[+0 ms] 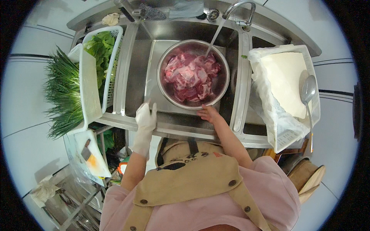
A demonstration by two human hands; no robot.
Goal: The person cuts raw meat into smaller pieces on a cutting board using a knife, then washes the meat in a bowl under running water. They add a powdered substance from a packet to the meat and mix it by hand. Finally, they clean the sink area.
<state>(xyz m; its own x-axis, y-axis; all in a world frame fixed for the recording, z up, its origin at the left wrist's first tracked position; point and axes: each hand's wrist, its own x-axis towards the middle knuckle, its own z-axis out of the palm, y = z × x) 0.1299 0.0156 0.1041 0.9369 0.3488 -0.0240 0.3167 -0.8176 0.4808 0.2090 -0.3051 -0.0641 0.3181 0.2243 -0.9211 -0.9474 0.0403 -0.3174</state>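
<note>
A round stainless steel bowl (pixel 161 83) full of raw meat pieces (pixel 190 75) stands in the middle basin of a steel sink (pixel 138 66). Water runs from the curved faucet (pixel 252 14) into the bowl's upper right part. My right hand (pixel 210 114), bare, is at the bowl's near rim, its fingertips at or just beside the edge; whether they grip it is not clear. My left hand (pixel 145 117), in a whitish glove, is over the sink's front edge, left of and below the bowl, with thumb apart from the fingers and nothing seen in it.
Left are white plastic baskets (pixel 89 86) with leafy greens (pixel 101 46) and green onions (pixel 65 92). A lined white basket (pixel 315 109) holding a pale slab (pixel 284 78) and a metal ladle (pixel 308 89) sits right. A knife (pixel 85 151) lies on a cutting board (pixel 99 161) lower left.
</note>
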